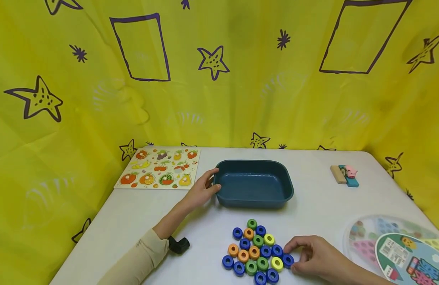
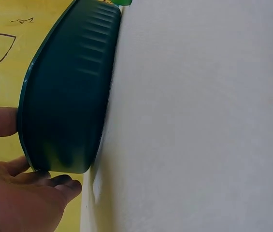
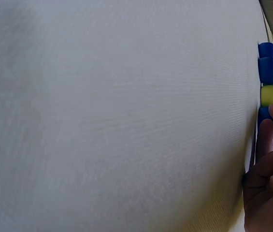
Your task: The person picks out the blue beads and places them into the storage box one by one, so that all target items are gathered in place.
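Right hand (image 1: 313, 253): thumb and index finger are pinching a blue ring (image 1: 288, 266) at the near-palm edge of the ring cluster (image 1: 254, 258). Left hand (image 1: 203, 188): thumb and fingers are gripping the left end of the teal bin (image 1: 251, 203), which is resting just to the right of those fingers and well beyond the right fingertips.

Technique (judgement): the pinch is working best when bearing on opposite sides of the ring. A yellow ring (image 1: 277, 270) is sitting just beyond the right fingertips, apparently touching the held one, so a sideways slide would be risking a shove into the pile; a straight lift is looking safer. Squeezing moderately should be enough, since a smooth curved wall may be slipping under excess force. The left grip is serving best by steadying the bin without tipping it.

Surface, room: the white tabletop (image 1: 319, 206) is extending beneath both hands. A fruit board (image 1: 155, 180) is lying beyond the left fingers, leftward; a pink pig figure (image 1: 351, 171) with small blocks is lying far past the right fingers; a clear package (image 1: 401, 247) is lying right of that hand. A yellow curtain (image 1: 241, 107) with dark star drawings is hanging behind.
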The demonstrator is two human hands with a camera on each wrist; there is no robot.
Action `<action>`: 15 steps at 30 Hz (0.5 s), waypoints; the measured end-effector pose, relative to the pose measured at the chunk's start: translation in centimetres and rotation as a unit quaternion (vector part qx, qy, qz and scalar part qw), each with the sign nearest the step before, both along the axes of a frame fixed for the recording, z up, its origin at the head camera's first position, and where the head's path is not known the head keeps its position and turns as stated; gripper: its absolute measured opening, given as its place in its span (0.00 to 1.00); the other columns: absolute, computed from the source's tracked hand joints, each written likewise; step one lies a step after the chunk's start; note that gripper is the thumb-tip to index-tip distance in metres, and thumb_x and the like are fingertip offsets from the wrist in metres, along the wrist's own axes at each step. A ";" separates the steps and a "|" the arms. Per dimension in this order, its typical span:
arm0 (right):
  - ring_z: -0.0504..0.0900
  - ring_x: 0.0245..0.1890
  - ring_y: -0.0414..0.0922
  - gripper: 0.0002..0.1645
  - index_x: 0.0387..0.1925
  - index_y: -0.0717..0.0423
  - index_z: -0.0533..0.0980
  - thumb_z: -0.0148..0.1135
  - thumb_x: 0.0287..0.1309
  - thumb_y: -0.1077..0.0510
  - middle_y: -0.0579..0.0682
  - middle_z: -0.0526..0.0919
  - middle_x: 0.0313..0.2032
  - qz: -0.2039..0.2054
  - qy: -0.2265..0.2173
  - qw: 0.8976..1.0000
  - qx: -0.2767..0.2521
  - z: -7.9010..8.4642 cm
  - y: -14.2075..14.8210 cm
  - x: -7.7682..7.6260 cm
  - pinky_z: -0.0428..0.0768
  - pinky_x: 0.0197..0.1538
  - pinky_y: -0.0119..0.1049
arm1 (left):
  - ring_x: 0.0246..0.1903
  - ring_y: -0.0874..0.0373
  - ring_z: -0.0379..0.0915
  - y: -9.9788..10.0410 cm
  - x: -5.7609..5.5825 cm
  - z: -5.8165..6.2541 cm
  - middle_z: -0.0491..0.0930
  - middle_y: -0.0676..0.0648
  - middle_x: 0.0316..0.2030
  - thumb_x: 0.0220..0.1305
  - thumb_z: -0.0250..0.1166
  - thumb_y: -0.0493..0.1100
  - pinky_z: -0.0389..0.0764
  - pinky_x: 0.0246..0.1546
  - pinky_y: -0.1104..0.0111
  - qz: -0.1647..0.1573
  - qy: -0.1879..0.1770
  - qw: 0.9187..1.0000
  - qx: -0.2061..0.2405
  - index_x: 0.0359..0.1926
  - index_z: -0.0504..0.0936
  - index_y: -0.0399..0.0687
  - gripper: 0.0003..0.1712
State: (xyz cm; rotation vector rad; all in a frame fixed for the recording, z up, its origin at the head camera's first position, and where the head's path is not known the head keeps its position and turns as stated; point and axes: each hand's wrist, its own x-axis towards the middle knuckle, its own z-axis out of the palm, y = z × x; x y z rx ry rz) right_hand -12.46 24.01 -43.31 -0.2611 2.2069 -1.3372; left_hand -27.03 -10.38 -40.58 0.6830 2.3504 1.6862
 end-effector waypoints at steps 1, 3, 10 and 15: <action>0.73 0.21 0.43 0.19 0.39 0.50 0.79 0.74 0.42 0.52 0.49 0.79 0.31 0.003 0.006 1.000 0.005 0.1 0.0 -0.1 0.70 0.22 0.30 | 0.66 0.40 0.46 0.0 -0.3 -0.3 0.49 0.39 0.69 0.66 0.56 0.37 0.55 0.62 0.54 0.002 0.001 1.000 -0.001 0.69 0.54 0.38 0.33; 0.74 0.22 0.44 0.19 0.39 0.50 0.80 0.73 0.42 0.52 0.49 0.78 0.33 0.009 0.015 1.000 0.011 0.2 0.0 -0.2 0.71 0.22 0.31 | 0.66 0.41 0.48 -0.1 -0.7 -1.0 0.50 0.41 0.69 0.66 0.56 0.38 0.57 0.61 0.54 0.007 0.001 1.000 -0.004 0.69 0.55 0.41 0.33; 0.75 0.22 0.41 0.16 0.41 0.54 0.79 0.69 0.48 0.56 0.52 0.81 0.36 0.053 0.075 0.996 -0.018 1.7 0.7 -1.2 0.73 0.24 0.30 | 0.63 0.43 0.55 -0.3 -1.3 -2.3 0.51 0.46 0.69 0.66 0.57 0.42 0.65 0.57 0.55 0.019 0.002 1.000 -0.017 0.69 0.56 0.48 0.33; 0.77 0.27 0.47 0.16 0.43 0.52 0.79 0.68 0.51 0.54 0.50 0.81 0.37 0.047 0.148 0.988 -0.009 5.1 -0.1 -3.7 0.77 0.28 0.34 | 0.64 0.44 0.56 -0.3 -1.3 -2.3 0.51 0.49 0.69 0.66 0.58 0.43 0.66 0.57 0.55 0.026 -0.004 0.999 -0.020 0.69 0.56 0.51 0.33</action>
